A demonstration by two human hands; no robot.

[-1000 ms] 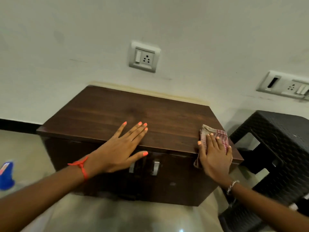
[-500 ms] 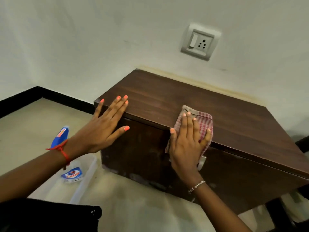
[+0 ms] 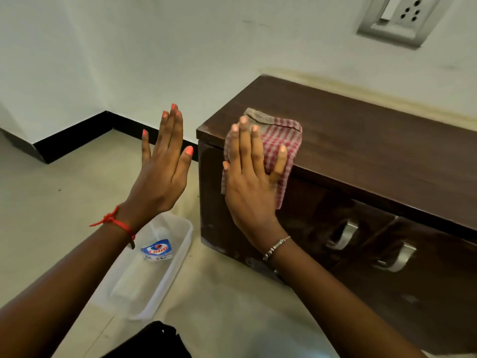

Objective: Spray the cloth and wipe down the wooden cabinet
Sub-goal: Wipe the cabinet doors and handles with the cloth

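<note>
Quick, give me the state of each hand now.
Left hand: open, fingers straight, holding nothing.
Right hand: open, flat, pressing the cloth onto the cabinet.

Has slid the red-and-white checked cloth (image 3: 281, 136) leftward under the flat right hand (image 3: 251, 187), along the front edge of the dark brown wooden cabinet (image 3: 374, 140) from its right end to its left front corner; has lifted the left hand (image 3: 161, 177) off the cabinet top, fingers straight, into the air just left of it; has turned the view left, bringing the clear rectangular plastic tub (image 3: 165, 285) into sight below that hand, dropping the black woven stool.
</note>
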